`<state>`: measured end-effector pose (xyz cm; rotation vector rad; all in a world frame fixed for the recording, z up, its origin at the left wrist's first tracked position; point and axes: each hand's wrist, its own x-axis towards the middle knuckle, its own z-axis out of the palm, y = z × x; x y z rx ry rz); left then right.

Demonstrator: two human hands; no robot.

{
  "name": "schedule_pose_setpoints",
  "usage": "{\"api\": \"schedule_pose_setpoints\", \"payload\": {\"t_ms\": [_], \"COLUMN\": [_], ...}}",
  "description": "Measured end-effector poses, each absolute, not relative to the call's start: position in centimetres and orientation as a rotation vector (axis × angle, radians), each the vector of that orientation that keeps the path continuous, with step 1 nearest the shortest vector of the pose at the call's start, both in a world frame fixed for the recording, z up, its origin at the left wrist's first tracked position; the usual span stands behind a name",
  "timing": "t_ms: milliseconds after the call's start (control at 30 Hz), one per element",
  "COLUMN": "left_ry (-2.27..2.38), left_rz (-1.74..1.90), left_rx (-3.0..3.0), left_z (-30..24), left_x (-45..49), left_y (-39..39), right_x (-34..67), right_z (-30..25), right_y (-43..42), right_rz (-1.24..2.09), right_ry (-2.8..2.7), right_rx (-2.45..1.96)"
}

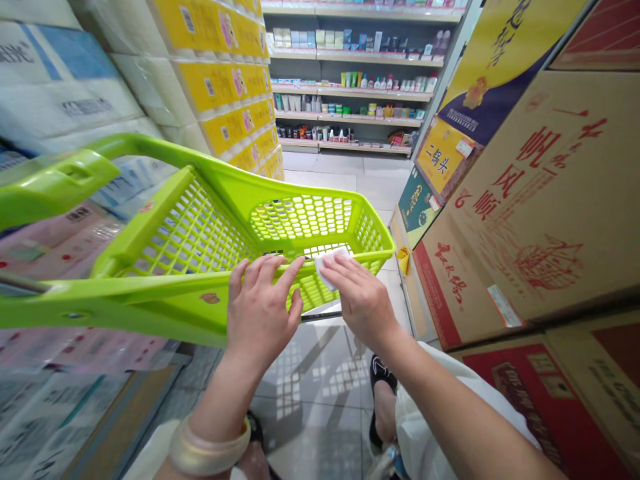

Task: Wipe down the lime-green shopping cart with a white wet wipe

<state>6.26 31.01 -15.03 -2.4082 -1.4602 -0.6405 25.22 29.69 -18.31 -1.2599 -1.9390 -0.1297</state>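
Note:
A bright green plastic shopping basket point(200, 220) hangs tilted in front of me, its mesh side and rim facing me. My left hand point(263, 310) rests on the basket's near rim with fingers stretched out flat over it. My right hand point(357, 297) presses a small white cloth or tissue point(327, 267) against the same rim, fingers laid flat on it. A pale bangle point(207, 450) sits on my left wrist.
Stacked tissue packs point(60, 87) and yellow boxes point(225, 80) line the left. Large brown and red cartons point(540, 200) stand close on the right. A tiled aisle point(345, 177) leads to shelves of bottles point(360, 80) at the back. My feet in dark shoes point(380, 380) are below.

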Motion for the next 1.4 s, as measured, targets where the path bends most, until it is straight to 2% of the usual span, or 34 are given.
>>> {"api": "schedule_pose_setpoints", "payload": {"t_ms": [200,400,600,800,1000,1200,1400], "left_ry": [-1.449,-1.446,-1.432,-1.455,-1.436,-1.443,-1.432], "left_rz": [-0.636,-0.647,-0.645,-0.649,-0.651,-0.647,-0.685], "left_rx": [-2.408,-2.393,-2.42,-2.406,-2.419,-2.409,-2.441], "left_z": [-15.2,-15.2,-15.2,-15.3,-15.3,-15.2,-15.1], "left_x": [6.3,6.3,6.3,6.4,6.4,6.4,6.3], "left_y": [31.1,31.1,31.1,31.2,31.2,31.1,31.0], "right_x": [28.9,26.7,29.6,26.9,29.3,26.2,29.2], "right_z": [-18.3,-18.2,-17.7,-17.7,-17.3,-17.4,-17.3], "right_y": [30.9,30.5,31.1,30.4,31.0,30.1,30.9], "right_rz": [-0.15,-0.128,-0.104,-0.114,-0.106,-0.063,-0.104], "right_ry": [-1.622,-1.909,-1.597,-1.902,-1.6,-1.968,-1.616], "right_rx": [-1.62,-1.321,-1.72,-1.334,-1.746,-1.249,-1.705]}}
